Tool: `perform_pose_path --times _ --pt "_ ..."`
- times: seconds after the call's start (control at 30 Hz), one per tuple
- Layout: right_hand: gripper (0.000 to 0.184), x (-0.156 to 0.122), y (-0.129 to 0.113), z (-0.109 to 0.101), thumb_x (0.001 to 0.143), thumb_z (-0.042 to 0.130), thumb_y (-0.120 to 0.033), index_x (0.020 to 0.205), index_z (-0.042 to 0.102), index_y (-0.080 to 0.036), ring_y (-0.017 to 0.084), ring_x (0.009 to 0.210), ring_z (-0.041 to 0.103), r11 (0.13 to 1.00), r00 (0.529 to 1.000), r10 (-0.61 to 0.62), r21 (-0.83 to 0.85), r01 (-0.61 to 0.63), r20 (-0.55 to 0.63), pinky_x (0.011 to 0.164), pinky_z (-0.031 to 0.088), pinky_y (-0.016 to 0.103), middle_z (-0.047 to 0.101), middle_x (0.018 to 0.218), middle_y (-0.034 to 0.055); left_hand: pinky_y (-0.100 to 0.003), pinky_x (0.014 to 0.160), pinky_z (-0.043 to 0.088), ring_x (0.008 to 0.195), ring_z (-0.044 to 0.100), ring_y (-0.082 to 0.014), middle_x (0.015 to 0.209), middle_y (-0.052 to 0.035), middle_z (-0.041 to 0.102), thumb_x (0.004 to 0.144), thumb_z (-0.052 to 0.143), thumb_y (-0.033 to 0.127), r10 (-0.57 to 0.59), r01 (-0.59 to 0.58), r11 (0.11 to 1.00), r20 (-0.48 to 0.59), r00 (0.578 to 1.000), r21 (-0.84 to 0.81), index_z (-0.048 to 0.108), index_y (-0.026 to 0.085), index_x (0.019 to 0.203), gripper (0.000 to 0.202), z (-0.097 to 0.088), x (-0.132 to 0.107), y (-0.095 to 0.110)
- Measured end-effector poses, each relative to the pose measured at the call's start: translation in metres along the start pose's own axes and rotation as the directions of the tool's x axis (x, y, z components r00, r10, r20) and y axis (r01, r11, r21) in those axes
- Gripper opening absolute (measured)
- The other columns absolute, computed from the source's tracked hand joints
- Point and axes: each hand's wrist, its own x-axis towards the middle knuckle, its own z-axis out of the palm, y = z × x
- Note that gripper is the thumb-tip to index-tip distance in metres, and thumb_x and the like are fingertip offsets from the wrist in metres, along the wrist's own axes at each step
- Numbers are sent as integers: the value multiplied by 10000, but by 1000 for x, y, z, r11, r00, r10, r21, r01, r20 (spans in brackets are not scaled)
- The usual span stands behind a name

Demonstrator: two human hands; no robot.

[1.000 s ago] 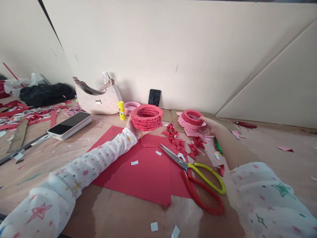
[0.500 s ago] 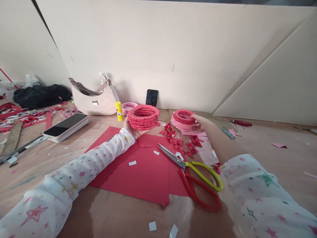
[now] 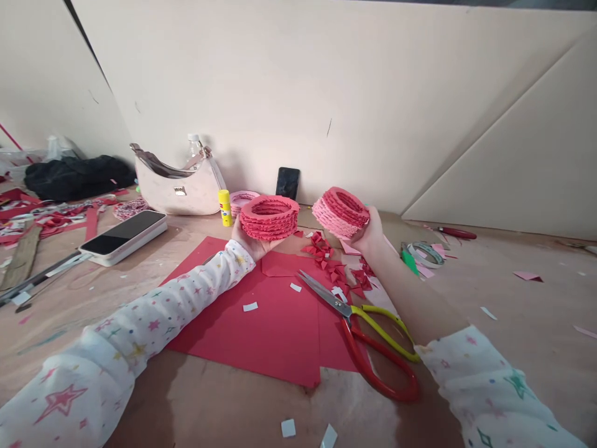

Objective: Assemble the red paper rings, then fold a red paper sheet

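Note:
My left hand [image 3: 252,244] is closed round the underside of a red stack of paper rings [image 3: 269,218] and holds it above the red paper sheets [image 3: 261,323]. In my right hand [image 3: 372,233] is a pink and red stack of paper rings [image 3: 340,213], tilted, its red layers uppermost. Folded red paper pieces [image 3: 332,267] lie below and between the two hands. Scissors [image 3: 359,336] with one yellow and one red handle rest on the sheets, blades pointing away. Fingers of both hands are partly hidden behind the rings.
A yellow glue stick [image 3: 224,208] stands by a pale pink ring stack [image 3: 242,202] and a pale handbag [image 3: 180,186]. One phone [image 3: 288,183] leans on the wall; another phone [image 3: 124,236] lies left. A tape roll [image 3: 423,255] and red-handled tool [image 3: 457,233] are at right.
My right hand has taken hold of the pink and red ring stack, lifted it off the table and tilted it. The tape roll is now more exposed. My left hand has hardly moved.

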Motion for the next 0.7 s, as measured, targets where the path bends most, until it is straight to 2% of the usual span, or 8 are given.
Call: perform_pose_path --times 0.1,0.27,0.4,0.57,0.7 --pt "260 -13 4 11 779 409 -439 860 557 -241 210 823 604 997 1000 -5 80 6 -19 707 505 352 645 766 26 -456 872 448 1159 472 -299 1197 -121 552 786 256 691 -12 12 999 -10 1000 44 396 179 1275 722 1 0 0" --pt "163 -18 12 13 744 437 -351 766 547 -233 183 793 601 993 995 43 111 -32 -95 737 498 321 643 732 1 -467 854 453 1144 484 -311 1221 -133 535 795 222 696 -35 39 995 -49 998 97 384 161 1292 748 2 1 1" --pt "127 -17 19 7 719 477 -299 762 572 -227 174 796 609 977 997 71 202 -65 -22 760 498 303 658 725 -18 -483 831 456 1125 498 -313 1203 -124 549 809 231 678 -43 46 997 -46 998 57 372 190 1307 711 -6 2 0" --pt "158 -21 23 8 726 500 -351 787 587 -233 193 834 623 977 987 159 145 -154 -22 739 509 316 677 750 -16 -479 862 441 1142 484 -317 1181 -130 563 795 337 646 -47 47 999 -34 998 -6 412 174 1277 678 -18 4 -3" --pt "184 -21 23 11 736 496 -383 782 588 -229 195 850 626 987 991 130 98 -129 -9 734 513 307 684 766 -5 -483 873 441 1138 489 -321 1198 -131 557 794 356 632 -59 56 995 -37 998 -81 418 171 1275 669 -20 5 -5"
